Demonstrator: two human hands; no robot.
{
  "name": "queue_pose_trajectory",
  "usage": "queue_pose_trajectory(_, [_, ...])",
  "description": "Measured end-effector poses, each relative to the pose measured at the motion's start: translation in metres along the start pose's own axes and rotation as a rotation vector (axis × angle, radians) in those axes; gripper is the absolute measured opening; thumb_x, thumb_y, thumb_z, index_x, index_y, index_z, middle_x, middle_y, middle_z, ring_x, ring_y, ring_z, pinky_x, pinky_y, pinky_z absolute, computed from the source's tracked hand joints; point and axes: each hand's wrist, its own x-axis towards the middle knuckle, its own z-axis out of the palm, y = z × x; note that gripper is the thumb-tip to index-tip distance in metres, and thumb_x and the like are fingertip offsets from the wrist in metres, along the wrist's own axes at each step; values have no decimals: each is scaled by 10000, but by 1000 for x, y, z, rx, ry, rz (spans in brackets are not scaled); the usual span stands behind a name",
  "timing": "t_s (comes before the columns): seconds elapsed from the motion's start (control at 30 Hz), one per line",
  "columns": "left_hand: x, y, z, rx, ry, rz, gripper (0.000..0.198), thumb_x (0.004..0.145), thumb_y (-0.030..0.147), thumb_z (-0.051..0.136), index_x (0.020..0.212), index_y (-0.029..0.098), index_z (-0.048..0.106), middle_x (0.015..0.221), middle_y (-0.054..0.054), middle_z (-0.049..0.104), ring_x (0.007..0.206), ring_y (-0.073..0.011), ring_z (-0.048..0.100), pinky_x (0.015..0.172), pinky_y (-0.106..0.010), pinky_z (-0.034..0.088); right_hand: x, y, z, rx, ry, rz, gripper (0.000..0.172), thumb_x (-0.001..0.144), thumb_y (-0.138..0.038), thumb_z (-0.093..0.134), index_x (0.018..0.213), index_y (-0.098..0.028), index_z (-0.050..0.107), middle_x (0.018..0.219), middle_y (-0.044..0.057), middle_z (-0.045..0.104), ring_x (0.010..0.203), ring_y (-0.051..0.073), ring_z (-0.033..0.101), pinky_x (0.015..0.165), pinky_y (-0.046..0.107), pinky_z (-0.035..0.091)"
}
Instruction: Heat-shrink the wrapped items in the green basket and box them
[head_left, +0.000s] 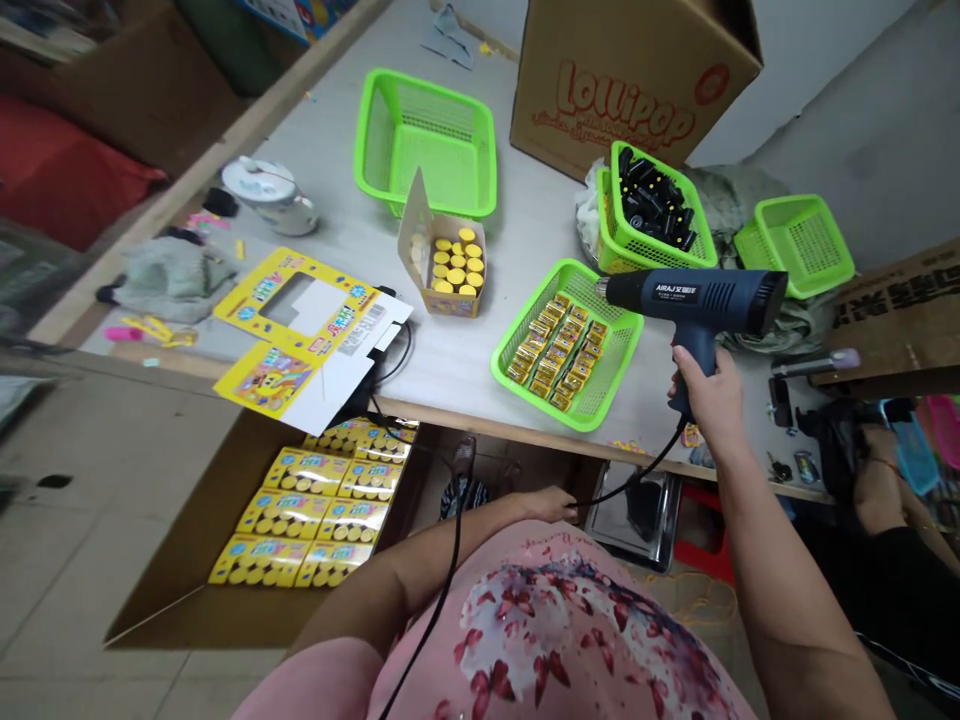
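Our right hand (701, 395) is closed round the grip of a dark blue heat gun (694, 295), nozzle level and pointing left, just over the rim of a green plastic basket (540, 385) of gold-wrapped packs (559, 350); its black cord (637, 480) drops past the counter edge. Our left hand (551, 505) sits low at the front edge of the counter (450, 350), fingers loosely curled, holding nothing we can see. Status as shown: in the open carton (180, 590) on the floor, yellow display boxes (315, 505) stand packed in rows, yellow caps showing. On the counter, a yellow card blank (300, 320) lies unfolded and a small box of yellow caps (454, 265) looks part-filled. Further back, a green basket of black tubes (652, 205) is heaped full, beside a Lollipop carton (637, 80).
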Motion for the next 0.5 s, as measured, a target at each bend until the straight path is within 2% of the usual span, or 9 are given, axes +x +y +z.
queue_pose_trajectory(0.13, [2,-2,-6,23,-23,10,310,1009,287,485,1120,76,683,1057,-134,666,855,-202,574,762,-292,428,5,1,2,-6,7,6,817,639,-776,631,1120,-126,518,732,4,540,519,73,533,480,200,463])
queue_pose_trajectory(0.3, [5,-3,-11,28,-48,-24,391,1029,302,458,1240,41,659,1165,-182,655,946,-222,596,822,-303,457,18,7,7,-26,-11,-2,793,679,-783,611,1127,-136,516,743,1,542,531,71,544,507,204,479])
queue_pose_trajectory(0.5, [7,-9,-11,-30,-42,-55,380,1027,272,462,1283,52,636,1243,-173,640,1087,-238,602,915,-303,453,35,11,18,-93,-28,-23,830,700,-809,573,1184,-136,516,792,27,579,554,63,558,518,163,461])
